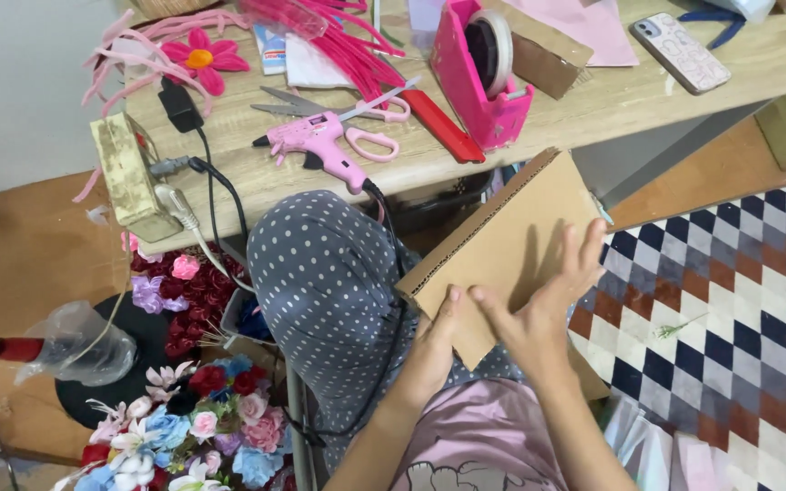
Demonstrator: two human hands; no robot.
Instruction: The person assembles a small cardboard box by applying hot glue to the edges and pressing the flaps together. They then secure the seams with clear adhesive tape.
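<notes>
Nearest, soft pink fabric over the lap, two bare forearms rising from it. Left hand (pixel 431 350) closed on the lower edge of a flat brown cardboard piece (pixel 511 245), thumb pressed on top, fingers tucked beneath. Right hand (pixel 548 309) laid flat on the board's face, fingers spread and stretched toward its far corner, thumb meeting the left thumb near the cut edge. Cardboard corrugated, matte, roughly rectangular, tilted over the right knee, fluted edge showing along its left side, held in the air just below the worktop's front edge. Beside it to the left, a raised knee in grey cloth with white polka dots (pixel 329 282), a black cable draped across it. Lower left, a crowded bunch of artificial flowers (pixel 193 427) in blue, pink, white and red, petals soft and ruffled. To the right, a woven rug (pixel 739 318) with a diamond pattern in navy, white and rust. Farther off, pale wood-grain worktop (pixel 593 109) carrying a glossy pink glue gun (pixel 316 141), pink-handled scissors (pixel 357 114), a hot-pink plastic tape dispenser (pixel 479 77), a grubby cream power strip (pixel 129 177), fuzzy pink pipe cleaners (pixel 338 41) and a phone (pixel 681 52) in a patterned case.
</notes>
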